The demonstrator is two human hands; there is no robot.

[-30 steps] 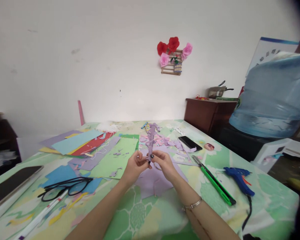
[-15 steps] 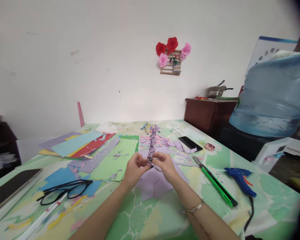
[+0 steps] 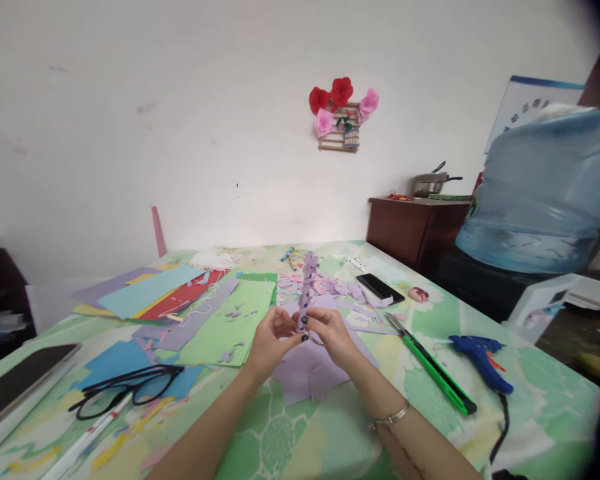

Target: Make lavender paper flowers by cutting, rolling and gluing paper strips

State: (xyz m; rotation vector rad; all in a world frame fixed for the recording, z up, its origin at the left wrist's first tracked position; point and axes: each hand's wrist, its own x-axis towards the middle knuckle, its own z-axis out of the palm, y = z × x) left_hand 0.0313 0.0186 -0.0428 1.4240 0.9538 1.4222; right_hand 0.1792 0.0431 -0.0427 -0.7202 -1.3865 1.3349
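Observation:
A narrow purple paper strip [image 3: 307, 293] with dark spots or cut-outs along it stands up between my hands, its far end ragged. My left hand [image 3: 273, 341] pinches its lower end from the left. From the other side, my right hand [image 3: 331, 333] grips the same end, thumb and fingers closed. Under the right fingers shows a thin curved loop [image 3: 316, 339]; what it belongs to is hidden. A larger purple paper sheet [image 3: 325, 373] lies on the table beneath both hands.
Right of my hands lie a green utility knife [image 3: 437, 370], a blue glue gun [image 3: 483, 360] and a black phone [image 3: 380, 287]. Leftward are green paper [image 3: 230, 320], black glasses [image 3: 130, 388] and coloured sheets [image 3: 150, 293]. Purple and pink scraps [image 3: 330, 287] lie beyond the hands.
The paper strip has turned slightly and leans a little farther from me. Both hands keep their hold at nearly the same spot. The camera view has shifted slightly.

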